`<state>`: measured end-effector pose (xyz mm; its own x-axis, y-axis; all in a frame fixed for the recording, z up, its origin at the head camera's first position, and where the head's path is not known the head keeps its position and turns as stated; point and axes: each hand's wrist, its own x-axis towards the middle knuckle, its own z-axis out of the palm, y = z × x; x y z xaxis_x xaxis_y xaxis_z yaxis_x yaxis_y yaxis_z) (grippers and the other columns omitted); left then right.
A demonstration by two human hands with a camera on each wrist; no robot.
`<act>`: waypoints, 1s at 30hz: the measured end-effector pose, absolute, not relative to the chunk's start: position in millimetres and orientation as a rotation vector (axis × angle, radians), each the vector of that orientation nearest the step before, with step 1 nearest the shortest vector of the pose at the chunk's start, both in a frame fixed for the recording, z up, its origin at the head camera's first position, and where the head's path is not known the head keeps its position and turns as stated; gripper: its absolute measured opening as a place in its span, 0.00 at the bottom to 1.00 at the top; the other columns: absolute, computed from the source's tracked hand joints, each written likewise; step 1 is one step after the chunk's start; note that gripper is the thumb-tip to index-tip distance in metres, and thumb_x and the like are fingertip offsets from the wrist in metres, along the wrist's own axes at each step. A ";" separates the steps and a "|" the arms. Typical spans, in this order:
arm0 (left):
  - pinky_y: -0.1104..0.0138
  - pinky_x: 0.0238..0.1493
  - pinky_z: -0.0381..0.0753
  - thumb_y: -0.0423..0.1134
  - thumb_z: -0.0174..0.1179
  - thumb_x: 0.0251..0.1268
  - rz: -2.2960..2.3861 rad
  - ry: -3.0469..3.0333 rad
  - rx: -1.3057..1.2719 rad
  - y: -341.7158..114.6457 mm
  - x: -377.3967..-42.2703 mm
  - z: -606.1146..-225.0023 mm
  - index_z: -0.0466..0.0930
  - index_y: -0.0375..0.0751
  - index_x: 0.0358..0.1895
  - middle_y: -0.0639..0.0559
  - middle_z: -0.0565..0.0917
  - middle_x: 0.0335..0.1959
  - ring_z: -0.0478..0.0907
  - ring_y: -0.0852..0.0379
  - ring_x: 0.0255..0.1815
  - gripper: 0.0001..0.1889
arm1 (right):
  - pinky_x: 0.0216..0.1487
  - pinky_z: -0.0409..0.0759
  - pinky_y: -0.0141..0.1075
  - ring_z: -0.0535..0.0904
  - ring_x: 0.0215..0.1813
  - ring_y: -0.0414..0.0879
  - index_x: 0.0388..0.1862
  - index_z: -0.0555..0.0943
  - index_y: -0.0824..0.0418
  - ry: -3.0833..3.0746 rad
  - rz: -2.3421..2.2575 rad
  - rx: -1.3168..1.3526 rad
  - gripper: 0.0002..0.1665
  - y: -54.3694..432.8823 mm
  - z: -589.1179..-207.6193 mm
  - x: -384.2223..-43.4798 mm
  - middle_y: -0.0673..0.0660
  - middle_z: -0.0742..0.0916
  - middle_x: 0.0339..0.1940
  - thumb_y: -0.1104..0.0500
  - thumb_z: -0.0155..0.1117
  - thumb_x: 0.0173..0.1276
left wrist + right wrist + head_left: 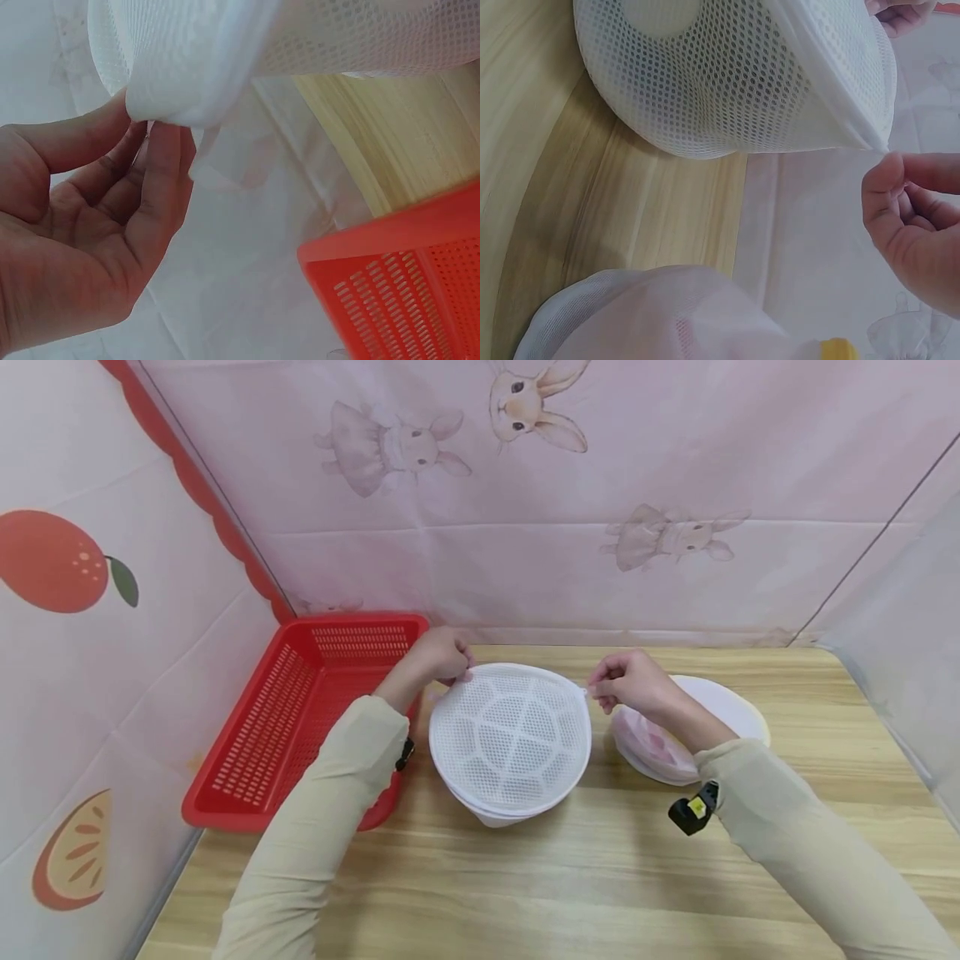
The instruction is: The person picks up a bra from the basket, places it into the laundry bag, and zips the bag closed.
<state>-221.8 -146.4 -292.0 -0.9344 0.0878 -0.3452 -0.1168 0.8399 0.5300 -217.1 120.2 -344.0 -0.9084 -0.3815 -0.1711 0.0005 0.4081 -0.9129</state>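
Note:
A white mesh laundry bag (510, 739) with a round, flat top hangs between both hands over the table. My left hand (441, 656) pinches its rim at the upper left; the left wrist view shows thumb and fingers on the white edge fabric (169, 97). On the other side, my right hand (637, 681) pinches the small tip at the end of the bag's zipper seam (832, 94), pulling that corner to a point. Through the mesh in the right wrist view, a pale rounded shape (664, 15) shows inside the bag.
A red slotted plastic basket (300, 718) stands on the left against the printed wall cloth. Right of the bag, a pink and white mesh bag (652, 747) lies beside a white round item (723, 706), under my right forearm. The wooden tabletop (525, 893) extends in front.

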 end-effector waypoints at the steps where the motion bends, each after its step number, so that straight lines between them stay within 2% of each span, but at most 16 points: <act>1: 0.67 0.32 0.81 0.26 0.56 0.56 0.821 2.633 -0.029 -147.0 -222.1 -291.4 0.78 0.33 0.33 0.45 0.77 0.32 0.76 0.55 0.27 0.03 | 0.28 0.79 0.33 0.75 0.23 0.43 0.36 0.74 0.78 2.321 -1.510 -0.331 0.07 119.8 -343.8 -216.9 0.58 0.79 0.22 0.73 0.56 0.60; 9: 0.60 0.40 0.81 0.26 0.58 0.56 0.896 2.453 -0.007 -150.3 -219.9 -283.0 0.75 0.31 0.35 0.43 0.74 0.32 0.73 0.54 0.26 0.04 | 0.32 0.80 0.36 0.76 0.25 0.44 0.36 0.76 0.76 2.371 -1.553 -0.366 0.07 118.4 -339.7 -215.6 0.60 0.80 0.24 0.70 0.56 0.63; 17: 0.63 0.40 0.80 0.29 0.55 0.61 0.849 2.393 0.101 -140.5 -222.3 -277.0 0.78 0.31 0.41 0.44 0.77 0.34 0.73 0.54 0.28 0.07 | 0.32 0.81 0.35 0.78 0.24 0.44 0.36 0.77 0.76 2.407 -1.582 -0.398 0.07 115.8 -332.8 -216.6 0.59 0.81 0.25 0.70 0.56 0.63; 22: 0.65 0.39 0.80 0.29 0.56 0.61 0.839 2.416 0.134 -132.5 -225.1 -276.2 0.79 0.32 0.40 0.44 0.78 0.35 0.73 0.53 0.31 0.07 | 0.33 0.81 0.36 0.78 0.24 0.43 0.37 0.76 0.77 2.395 -1.607 -0.379 0.07 111.9 -329.7 -216.7 0.58 0.81 0.25 0.71 0.56 0.62; 30: 0.63 0.40 0.80 0.28 0.58 0.58 0.835 2.441 0.114 -120.9 -227.2 -272.6 0.80 0.31 0.37 0.45 0.76 0.30 0.70 0.56 0.26 0.05 | 0.32 0.81 0.36 0.77 0.24 0.42 0.38 0.76 0.78 2.399 -1.619 -0.368 0.08 103.3 -324.0 -217.4 0.57 0.81 0.23 0.72 0.54 0.63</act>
<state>-227.2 -120.9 -272.6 -0.8440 0.2485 -0.4754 -0.0947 0.8033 0.5880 -217.4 103.3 -324.0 -0.9435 -0.3284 -0.0442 -0.0818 0.3602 -0.9293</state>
